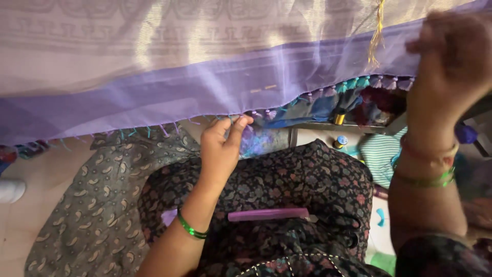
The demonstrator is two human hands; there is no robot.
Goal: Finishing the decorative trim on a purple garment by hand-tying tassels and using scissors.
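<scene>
Head view, looking down over the lap. A sheer lilac fabric (154, 77) with a pale woven border hangs across the upper frame; its lower hem carries a row of small tassels (359, 84), lilac and teal. The left hand (221, 149) reaches up to that hem, thumb and forefinger narrowed on the edge near a tassel, the fingertips (241, 122) touching the cloth. The right hand (453, 56), blurred at the upper right, grips the fabric higher up and holds it taut; its fingers appear closed on the cloth, though the blur hides the exact hold. A yellow thread (378, 31) dangles just beside it. On the lap lies a purple comb-like strip (269, 214); thread spools (340, 141) sit near the far edge of the dark floral dress (307, 179).

Risk, as a judgement: the weave is fine, so a hard pull by either hand could pucker the hem or snag threads, and a loosened pinch would let the edge slip away from the fingertips.
</scene>
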